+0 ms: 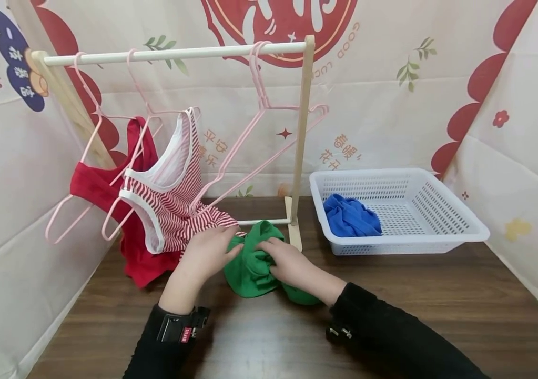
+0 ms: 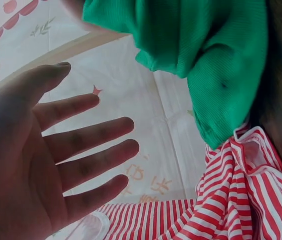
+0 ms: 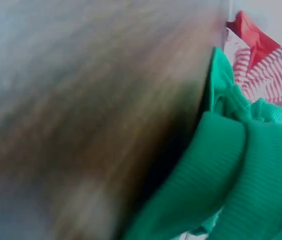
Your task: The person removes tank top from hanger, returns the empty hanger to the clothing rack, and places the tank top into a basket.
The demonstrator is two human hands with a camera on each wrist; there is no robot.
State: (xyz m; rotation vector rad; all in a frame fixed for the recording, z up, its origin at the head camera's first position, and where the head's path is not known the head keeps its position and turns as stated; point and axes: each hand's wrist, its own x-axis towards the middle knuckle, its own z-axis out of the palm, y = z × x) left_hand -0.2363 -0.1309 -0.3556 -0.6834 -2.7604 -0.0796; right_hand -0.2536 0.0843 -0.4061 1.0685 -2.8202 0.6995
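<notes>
A crumpled green ribbed garment lies on the table in front of the rack. My right hand grips its cloth from the right, fingers curled into the folds. Just to the left of it is my left hand. In the left wrist view that hand has its fingers spread and holds nothing, apart from the green cloth. Behind the left hand, a red-and-white striped tank top hangs on a pink hanger. A red top hangs farther left, its hem low by the table.
A wooden rack with a white rod stands at the back left. Bare pink hangers hang near its right post. To the right sits a white plastic basket with a blue garment inside. Printed cloth walls surround the table.
</notes>
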